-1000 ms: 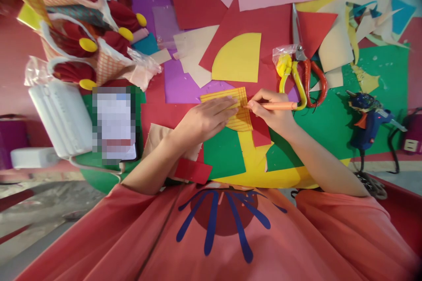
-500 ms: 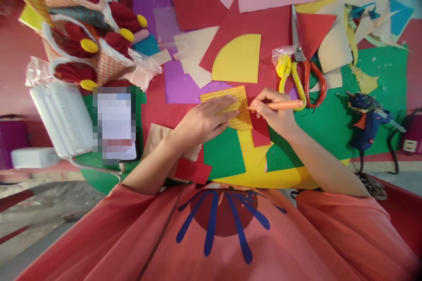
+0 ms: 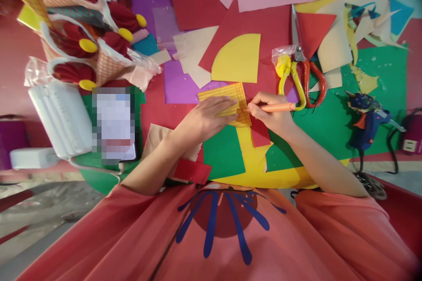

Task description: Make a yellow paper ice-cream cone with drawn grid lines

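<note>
A yellow quarter-circle of paper or felt (image 3: 244,114) with orange lines drawn across it lies at the middle of the table. My left hand (image 3: 211,114) rests flat on it, fingers stretched out and covering its left and middle part. In my right hand (image 3: 268,112) is an orange marker (image 3: 280,107), gripped near its tip between thumb and fingers. The tip meets the yellow piece at its right side, where orange lines cross. A plain yellow quarter-circle (image 3: 239,59) lies just beyond, on a dark red sheet (image 3: 270,22).
Red-handled scissors (image 3: 310,83) and yellow-handled scissors (image 3: 296,83) lie beyond my right hand. A blue glue gun (image 3: 367,127) with its cord is at the right. To the left are a phone (image 3: 115,125), a white power strip (image 3: 62,118) and several felt cones (image 3: 112,61).
The lined yellow piece has shifted slightly up and left, with my left hand on it. The marker has tilted and moved a little left in my right hand.
</note>
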### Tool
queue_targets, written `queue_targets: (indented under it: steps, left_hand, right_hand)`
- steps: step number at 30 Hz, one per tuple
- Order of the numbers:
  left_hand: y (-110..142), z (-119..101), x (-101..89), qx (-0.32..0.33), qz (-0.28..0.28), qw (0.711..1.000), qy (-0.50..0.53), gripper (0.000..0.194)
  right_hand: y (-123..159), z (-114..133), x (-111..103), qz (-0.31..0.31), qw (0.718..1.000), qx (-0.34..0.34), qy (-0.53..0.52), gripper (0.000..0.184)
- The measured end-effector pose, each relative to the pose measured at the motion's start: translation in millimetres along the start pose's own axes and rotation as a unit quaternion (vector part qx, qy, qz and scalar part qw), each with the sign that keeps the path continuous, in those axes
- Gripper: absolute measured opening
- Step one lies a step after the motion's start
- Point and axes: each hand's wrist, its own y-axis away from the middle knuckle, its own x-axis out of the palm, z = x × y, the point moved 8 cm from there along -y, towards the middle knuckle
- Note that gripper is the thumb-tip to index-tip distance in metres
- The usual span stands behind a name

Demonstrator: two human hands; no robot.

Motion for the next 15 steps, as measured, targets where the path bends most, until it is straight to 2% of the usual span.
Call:
queue_targets:
  steps: [4, 7, 10, 15]
  left_hand:
    - [0.7, 0.2, 1.1, 0.000, 0.005, 1.000, 0.002, 0.026]
    - [1.6, -0.1, 1.6, 0.007, 0.002, 1.000, 0.003, 0.026]
    - [2.5, -1.1, 2.1, 0.019, 0.002, 1.000, 0.010, 0.028]
    - [2.8, -2.0, 1.2, 0.027, 0.000, 1.000, 0.016, 0.029]
  right_hand:
    - [-0.7, -3.3, 3.4, 0.025, 0.999, 0.026, -0.010, 0.026]
    - [-0.3, -4.7, 3.4, 0.021, 0.999, 0.042, -0.022, 0.025]
    - [0.1, -2.5, 1.2, 0.003, 1.000, 0.026, -0.017, 0.025]
    - [-0.2, 2.3, 2.4, 0.012, 1.000, -0.007, -0.011, 0.026]
